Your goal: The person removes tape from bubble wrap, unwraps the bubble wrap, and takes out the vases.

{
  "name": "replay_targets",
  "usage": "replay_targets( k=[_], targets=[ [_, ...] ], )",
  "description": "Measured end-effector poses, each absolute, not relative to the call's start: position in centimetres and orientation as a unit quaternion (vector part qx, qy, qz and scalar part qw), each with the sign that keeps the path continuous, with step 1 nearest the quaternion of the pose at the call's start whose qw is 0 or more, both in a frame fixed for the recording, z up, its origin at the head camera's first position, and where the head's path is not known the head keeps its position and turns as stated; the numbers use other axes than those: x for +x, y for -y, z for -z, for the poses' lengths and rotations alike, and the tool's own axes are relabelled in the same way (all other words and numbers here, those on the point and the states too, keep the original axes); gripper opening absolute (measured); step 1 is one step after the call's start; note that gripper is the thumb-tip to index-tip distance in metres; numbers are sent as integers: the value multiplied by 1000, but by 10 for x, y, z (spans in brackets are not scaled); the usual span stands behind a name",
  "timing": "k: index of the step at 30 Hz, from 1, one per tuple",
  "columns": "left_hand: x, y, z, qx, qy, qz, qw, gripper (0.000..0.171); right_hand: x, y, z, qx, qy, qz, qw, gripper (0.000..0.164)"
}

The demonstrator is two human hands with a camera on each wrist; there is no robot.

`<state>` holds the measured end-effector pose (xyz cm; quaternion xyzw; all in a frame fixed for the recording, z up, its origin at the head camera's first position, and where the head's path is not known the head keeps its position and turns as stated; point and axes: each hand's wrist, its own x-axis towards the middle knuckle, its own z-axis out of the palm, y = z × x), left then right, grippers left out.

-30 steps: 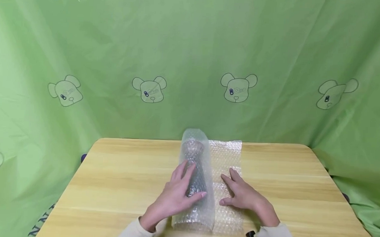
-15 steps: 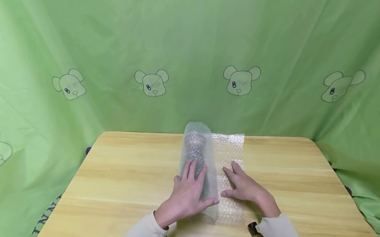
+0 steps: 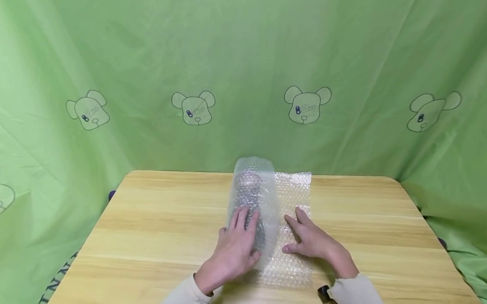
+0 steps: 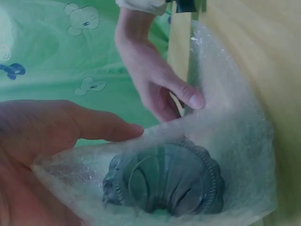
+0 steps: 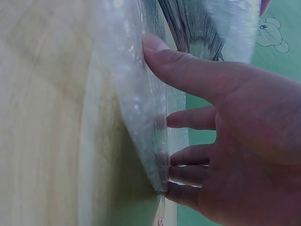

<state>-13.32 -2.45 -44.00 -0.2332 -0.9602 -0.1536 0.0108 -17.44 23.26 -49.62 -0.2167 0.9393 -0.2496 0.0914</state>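
Observation:
A blue-grey glass vase [image 3: 250,192] lies on its side under a layer of bubble wrap [image 3: 293,189]. Its scalloped round end [image 4: 164,176] shows through the wrap in the left wrist view. My left hand [image 3: 234,250] rests over the near part of the wrapped vase, fingers stretched along it, the thumb at the wrap's edge. To the right, my right hand [image 3: 312,240] touches the flat part of the bubble wrap with fingers spread and thumb extended. The right wrist view shows its fingertips [image 5: 188,117] against the sheet.
The wooden table [image 3: 156,220] has rounded far corners. Behind it hangs a green curtain [image 3: 246,80] printed with bear heads. A black wrist strap [image 3: 324,293] sits by the right sleeve [image 3: 357,297].
My left hand has shifted right with the wrapped vase, and its thumb has drawn in from the wrap's right side. The covering wrap now spreads farther right. The right hand stays nearly still.

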Motion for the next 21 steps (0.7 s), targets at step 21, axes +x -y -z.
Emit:
replay_targets(
  k=[21],
  targets=[
    [-144,93,446,-244,848,471,-23,89,-173,-232,496,-213,-936,261,102,99]
  ],
)
